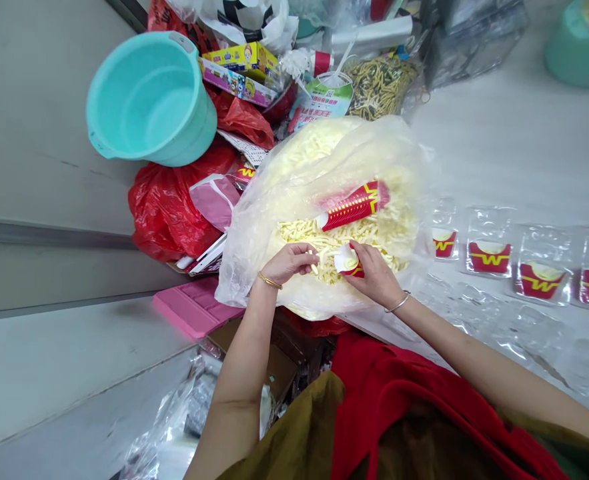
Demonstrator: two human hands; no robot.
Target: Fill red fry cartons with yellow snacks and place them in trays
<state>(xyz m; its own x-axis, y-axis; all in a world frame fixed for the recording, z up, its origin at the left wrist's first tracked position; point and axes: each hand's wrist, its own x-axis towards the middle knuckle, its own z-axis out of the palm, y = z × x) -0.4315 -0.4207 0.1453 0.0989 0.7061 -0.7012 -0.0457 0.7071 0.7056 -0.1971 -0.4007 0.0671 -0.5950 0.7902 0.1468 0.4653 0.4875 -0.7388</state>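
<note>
Over a large clear bag [244,233] full of pale yellow fry-shaped pieces [299,231], both my hands are at work. My left hand [294,262] pinches a few of the pale fry-shaped pieces between thumb and fingers. Just to its right, my right hand [373,272] grips a small red and white fry box [347,260], its white opening turned toward the left hand. A stack of nested red fry boxes [351,207] with yellow marks lies on its side on the bag, beyond my hands.
Several clear packets with red fry boxes [489,257] lie in a row on the white table [474,153] at right. A turquoise bucket [149,100] sits on red plastic bags [174,207] at left. Behind are thin boxes [244,60] and a bag of olive-coloured pieces [381,87].
</note>
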